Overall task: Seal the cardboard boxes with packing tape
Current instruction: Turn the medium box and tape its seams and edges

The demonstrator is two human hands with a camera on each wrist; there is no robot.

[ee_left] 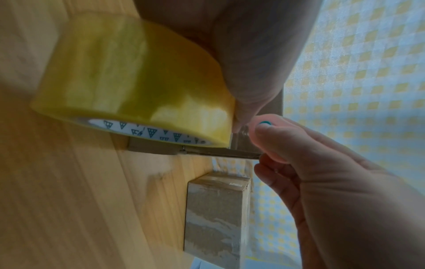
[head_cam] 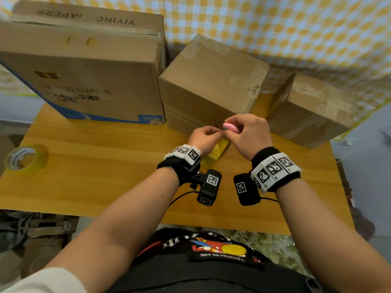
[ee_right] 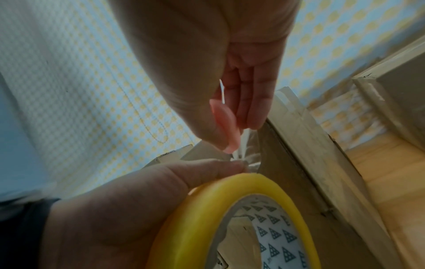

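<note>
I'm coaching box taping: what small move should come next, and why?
Probably draw the pink cutter across the clear tape: the left hand holds the yellow tape roll and pinches the tape's end, and the right hand holds the cutter right against it.

The head camera looks down from above at the wooden table (head_cam: 105, 166), with both arms reaching forward. The left wrist camera sits very close under the left hand (ee_left: 333, 182), facing the yellow tape roll (ee_left: 138, 81). The right wrist camera looks along the right hand (ee_right: 195, 72), just as close. Both wrist cameras show that roll and both hands.
</note>
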